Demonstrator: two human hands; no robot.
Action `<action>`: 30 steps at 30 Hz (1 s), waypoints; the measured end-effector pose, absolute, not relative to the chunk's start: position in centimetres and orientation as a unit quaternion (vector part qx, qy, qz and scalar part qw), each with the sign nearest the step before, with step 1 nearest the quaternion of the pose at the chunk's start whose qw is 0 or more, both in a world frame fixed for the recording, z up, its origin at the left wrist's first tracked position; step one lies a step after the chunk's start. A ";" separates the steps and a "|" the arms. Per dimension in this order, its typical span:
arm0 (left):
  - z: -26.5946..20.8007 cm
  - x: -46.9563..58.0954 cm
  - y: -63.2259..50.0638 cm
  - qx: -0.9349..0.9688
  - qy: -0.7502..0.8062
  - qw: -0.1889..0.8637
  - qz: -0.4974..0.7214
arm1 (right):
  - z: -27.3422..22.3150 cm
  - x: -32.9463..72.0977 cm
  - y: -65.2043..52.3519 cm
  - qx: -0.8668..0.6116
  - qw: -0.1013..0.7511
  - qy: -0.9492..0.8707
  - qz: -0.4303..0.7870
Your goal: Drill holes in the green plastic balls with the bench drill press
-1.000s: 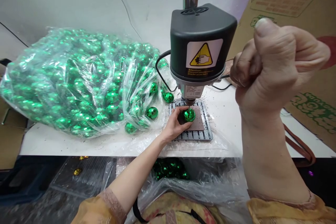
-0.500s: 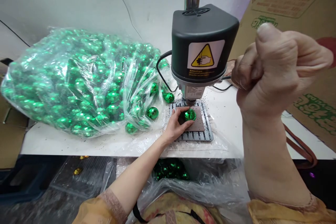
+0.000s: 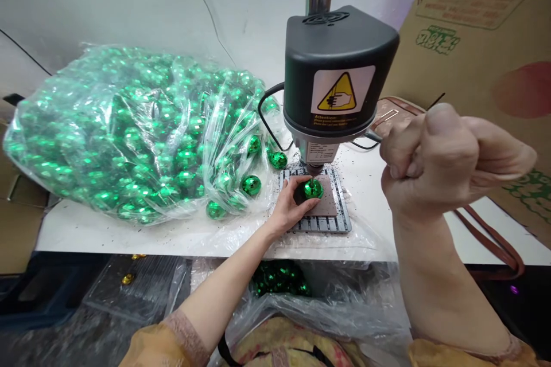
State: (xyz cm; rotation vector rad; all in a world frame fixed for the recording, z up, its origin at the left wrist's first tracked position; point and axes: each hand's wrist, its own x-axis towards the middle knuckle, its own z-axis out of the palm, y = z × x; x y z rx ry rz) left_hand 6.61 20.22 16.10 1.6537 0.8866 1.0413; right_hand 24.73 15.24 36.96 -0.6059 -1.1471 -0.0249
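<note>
A small drill press (image 3: 340,69) with a black housing and a yellow warning sticker stands on the table. Under its chuck, a shiny green faceted ball (image 3: 313,188) rests on the brown pad of the slotted metal base (image 3: 343,219). Thumb and fingers of my left hand (image 3: 289,206) grip the ball from its left side. The drill bit comes down onto the ball's top. To the right of the housing, my right hand (image 3: 447,163) is closed in a fist around the press's feed lever (image 3: 372,136), whose grip the fingers mostly hide.
A large clear plastic bag (image 3: 112,143) full of green balls fills the left, with a few loose balls (image 3: 251,185) at its mouth. Black shavings dot the white table. A cardboard box (image 3: 482,23) and a brown strapped bag (image 3: 394,114) stand right; more green balls (image 3: 282,278) lie below the edge.
My right hand has swung downward with the feed lever, uncovering more of the box and brown bag. My left hand keeps the ball in place under the bit.
</note>
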 end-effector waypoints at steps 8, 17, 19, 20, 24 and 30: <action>16.2 6.6 20.2 0.682 0.361 0.474 0.423 | 36.0 24.7 15.1 -0.262 0.802 -0.535 -0.036; 16.0 6.7 20.1 0.675 0.366 0.477 0.427 | 34.4 25.2 15.6 -0.236 0.814 -0.528 -0.043; 16.1 6.7 20.1 0.675 0.367 0.476 0.428 | 34.1 25.4 15.6 -0.227 0.812 -0.535 -0.054; 16.1 6.7 20.1 0.674 0.366 0.477 0.428 | 34.0 25.5 15.6 -0.223 0.811 -0.538 -0.060; 16.2 6.8 20.1 0.673 0.366 0.479 0.428 | 33.7 25.8 15.5 -0.227 0.803 -0.546 -0.074; 16.3 6.8 20.1 0.675 0.367 0.478 0.425 | 33.5 25.7 15.3 -0.229 0.784 -0.570 -0.093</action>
